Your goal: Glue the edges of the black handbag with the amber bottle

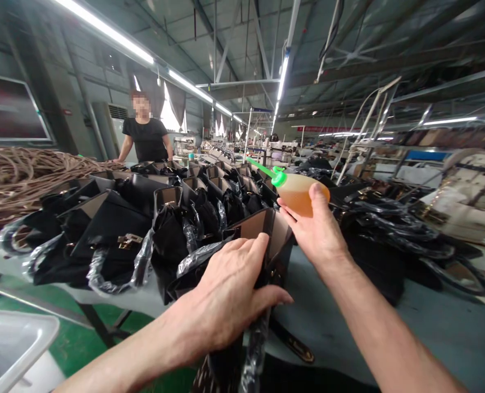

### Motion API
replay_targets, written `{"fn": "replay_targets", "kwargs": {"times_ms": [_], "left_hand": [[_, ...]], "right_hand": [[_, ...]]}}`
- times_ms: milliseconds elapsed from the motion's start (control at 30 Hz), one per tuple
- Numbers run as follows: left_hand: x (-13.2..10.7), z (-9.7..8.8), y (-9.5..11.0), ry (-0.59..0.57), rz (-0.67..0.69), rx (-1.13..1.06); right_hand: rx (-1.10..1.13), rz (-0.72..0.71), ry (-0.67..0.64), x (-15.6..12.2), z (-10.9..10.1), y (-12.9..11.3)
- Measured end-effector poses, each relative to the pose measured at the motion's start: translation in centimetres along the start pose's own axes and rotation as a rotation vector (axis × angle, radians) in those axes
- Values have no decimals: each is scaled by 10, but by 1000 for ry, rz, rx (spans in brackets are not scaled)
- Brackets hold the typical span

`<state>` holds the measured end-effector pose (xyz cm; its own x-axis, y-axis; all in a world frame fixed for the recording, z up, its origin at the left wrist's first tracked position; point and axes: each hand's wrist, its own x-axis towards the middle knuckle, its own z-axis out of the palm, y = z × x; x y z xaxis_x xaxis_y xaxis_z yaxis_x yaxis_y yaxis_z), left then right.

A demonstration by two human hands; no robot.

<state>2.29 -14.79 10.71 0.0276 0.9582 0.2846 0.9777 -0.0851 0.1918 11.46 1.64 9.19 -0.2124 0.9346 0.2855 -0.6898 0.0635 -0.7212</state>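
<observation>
My right hand (316, 229) grips a squeeze bottle (297, 191) of amber liquid with a long green nozzle that points up and to the left. My left hand (232, 289) rests on top of a black handbag (262, 245) at the table's near edge, fingers curled over its upper side with the thumb spread. The bag has a tan lining and plastic wrap around its straps. The bottle hangs just above and behind this bag's open top.
Several black handbags (115, 229) in plastic wrap stand in rows along the grey table (340, 322). A heap of tan cords (17, 180) lies at left. A person in a black shirt (146, 139) stands at the far end. A white bin (13, 344) sits at bottom left.
</observation>
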Motion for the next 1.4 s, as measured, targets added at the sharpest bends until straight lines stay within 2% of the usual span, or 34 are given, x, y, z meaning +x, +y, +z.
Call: {"fn": "replay_targets", "kwargs": {"times_ms": [100, 267, 367, 500, 633, 733, 833, 967, 1133, 1267, 1400], "left_hand": [[13, 9, -7, -84, -58, 16], [21, 12, -18, -117, -22, -151], [26, 7, -23, -112, 90, -170], [36, -6, -33, -94, 279, -156], [42, -17, -46, -179, 346, -285], [39, -16, -53, -243, 377, -336], [29, -10, -55, -238, 325, -359], [10, -7, -56, -133, 165, -433], [-8, -4, -47, -47, -13, -603], [4, 8, -37, 83, -226, -601], [26, 16, -33, 152, -287, -527]], "right_hand": [[-5, 1, -1, 0, 0, -3], [-38, 0, -67, -2, -5, -18], [-55, 8, -95, -6, -9, -33], [-67, 84, -50, -16, -12, -59], [-128, 97, -64, -31, -14, -78], [-169, 149, -51, -40, -16, -77], [-189, 211, -29, -41, -18, -69], [-199, 212, -61, -36, -17, -61], [-238, 213, -24, -32, -18, -59], [-249, 209, -74, -33, -20, -59], [-264, 218, -53, -36, -20, -62]]}}
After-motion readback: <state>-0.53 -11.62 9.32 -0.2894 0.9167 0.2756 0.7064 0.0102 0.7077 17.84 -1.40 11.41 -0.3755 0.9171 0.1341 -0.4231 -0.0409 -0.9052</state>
